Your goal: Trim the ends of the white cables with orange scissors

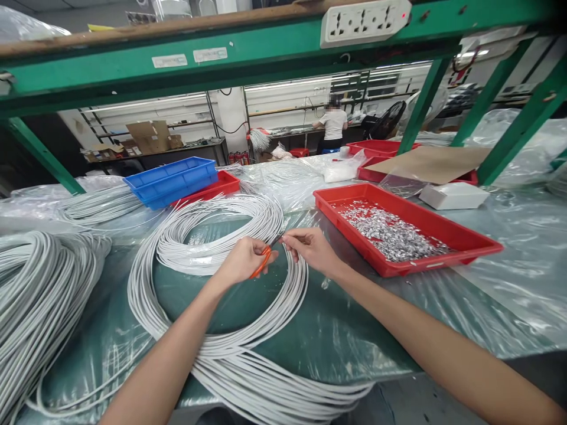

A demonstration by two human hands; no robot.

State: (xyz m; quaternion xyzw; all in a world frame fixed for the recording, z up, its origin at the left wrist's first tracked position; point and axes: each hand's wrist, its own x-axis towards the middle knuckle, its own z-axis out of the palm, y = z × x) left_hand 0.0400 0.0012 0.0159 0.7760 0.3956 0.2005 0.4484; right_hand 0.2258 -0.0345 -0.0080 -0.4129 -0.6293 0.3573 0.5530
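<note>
Orange scissors [261, 263] inside left hand [243, 260] grip.

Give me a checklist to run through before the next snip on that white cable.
1. Left hand has a firm grip on the orange-handled cutter: ok.
2. Right hand pinches the cable end at the cutter tip: ok.
3. Right fingertips clear of the blades: cannot tell, too small.
4. White cable coil lies flat on the table, not snagged: ok.
5. Red tray of metal pieces within reach on the right: ok.
</note>
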